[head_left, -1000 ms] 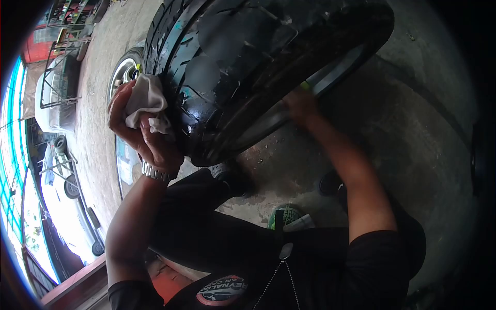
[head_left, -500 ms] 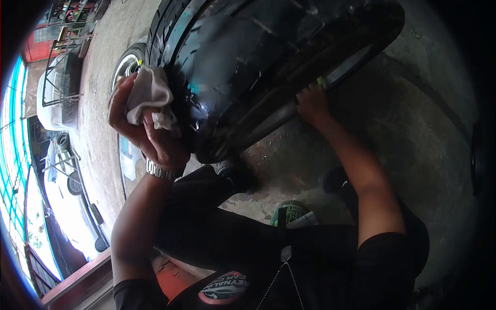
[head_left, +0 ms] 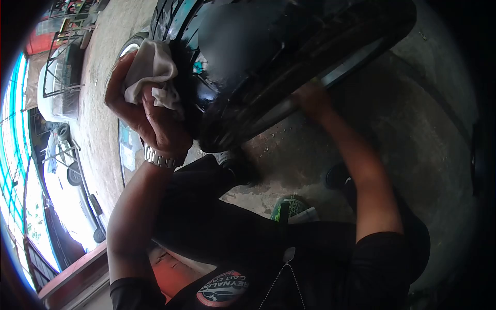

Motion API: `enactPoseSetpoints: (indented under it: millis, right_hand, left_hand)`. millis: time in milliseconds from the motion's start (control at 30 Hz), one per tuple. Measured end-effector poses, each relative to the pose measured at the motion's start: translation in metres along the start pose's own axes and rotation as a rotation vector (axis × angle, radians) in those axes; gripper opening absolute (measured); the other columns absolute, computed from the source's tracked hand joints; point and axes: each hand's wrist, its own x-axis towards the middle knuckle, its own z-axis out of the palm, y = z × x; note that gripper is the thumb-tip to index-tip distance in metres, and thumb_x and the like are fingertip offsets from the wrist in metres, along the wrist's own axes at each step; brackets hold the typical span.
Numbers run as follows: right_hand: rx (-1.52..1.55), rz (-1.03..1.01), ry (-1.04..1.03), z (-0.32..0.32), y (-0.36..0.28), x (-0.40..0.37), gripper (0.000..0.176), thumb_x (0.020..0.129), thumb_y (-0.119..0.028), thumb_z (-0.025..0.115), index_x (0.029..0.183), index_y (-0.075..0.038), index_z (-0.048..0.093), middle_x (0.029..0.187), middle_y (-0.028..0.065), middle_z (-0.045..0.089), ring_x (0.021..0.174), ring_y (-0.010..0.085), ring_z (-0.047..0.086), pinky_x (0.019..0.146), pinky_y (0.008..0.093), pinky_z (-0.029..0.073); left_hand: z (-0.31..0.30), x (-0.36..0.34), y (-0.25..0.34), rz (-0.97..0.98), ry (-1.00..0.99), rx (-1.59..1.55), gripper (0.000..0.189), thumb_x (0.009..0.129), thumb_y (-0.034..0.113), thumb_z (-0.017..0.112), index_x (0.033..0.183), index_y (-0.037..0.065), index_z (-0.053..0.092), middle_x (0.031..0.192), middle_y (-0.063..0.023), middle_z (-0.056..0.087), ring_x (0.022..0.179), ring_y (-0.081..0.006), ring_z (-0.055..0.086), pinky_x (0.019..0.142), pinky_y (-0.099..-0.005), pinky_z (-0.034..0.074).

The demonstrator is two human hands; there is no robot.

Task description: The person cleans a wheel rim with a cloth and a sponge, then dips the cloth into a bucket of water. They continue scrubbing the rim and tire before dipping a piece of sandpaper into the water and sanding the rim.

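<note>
Shiny black tire [head_left: 235, 49], tilted right in front of me above my legs
My left hand [head_left: 168, 132] has its fingers curled around a soft, floppy rag [head_left: 150, 64] against the tire; right hand [head_left: 315, 103] is blurry at the rim [head_left: 351, 64], can't tell if it's gripping. Looks heavy, stiff, probably slick on the tread, so I'd hold the rim.

The bare left hand [head_left: 150, 116] is raised, fingers curled (wrist nearly straight); the bare right hand [head_left: 313, 99], blurred, reaches forward on a bare, slanting forearm [head_left: 347, 143].
</note>
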Motion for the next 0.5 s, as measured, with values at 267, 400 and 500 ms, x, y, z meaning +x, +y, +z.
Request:
enactPoseSetpoints:
  millis: [267,400,500]
  right_hand:
    - [0.536,0.038,0.617,0.018,-0.120,0.032,0.041,0.093,-0.024,0.062,0.129,-0.003,0.059,0.127,0.0196,0.060,0.119,0.0386,0.057,0.103,0.0548,0.042]
    - [0.510,-0.018,0.421,0.000,-0.104,0.024,0.045,0.092,-0.023,0.062,0.132,-0.003,0.058,0.128,0.0216,0.059,0.120,0.0407,0.056,0.104,0.0554,0.041]
    - [0.526,-0.020,0.399,0.006,-0.108,0.031,0.048,0.094,-0.023,0.061,0.138,-0.004,0.056,0.135,0.0239,0.057,0.129,0.0422,0.052,0.111,0.0545,0.037]
  left_hand:
    - [0.004,0.000,0.004,-0.017,0.024,-0.077,0.060,0.102,0.037,0.048,0.144,-0.002,0.031,0.142,-0.0221,0.047,0.126,-0.0304,0.053,0.107,-0.0440,0.044]
    - [-0.005,-0.005,-0.002,-0.023,-0.023,-0.070,0.060,0.102,0.037,0.047,0.146,0.000,0.030,0.143,-0.0218,0.047,0.128,-0.0308,0.052,0.109,-0.0447,0.043]
    - [-0.006,-0.003,0.000,-0.038,-0.012,-0.019,0.061,0.102,0.038,0.047,0.147,0.001,0.030,0.144,-0.0217,0.047,0.129,-0.0309,0.052,0.109,-0.0453,0.043]
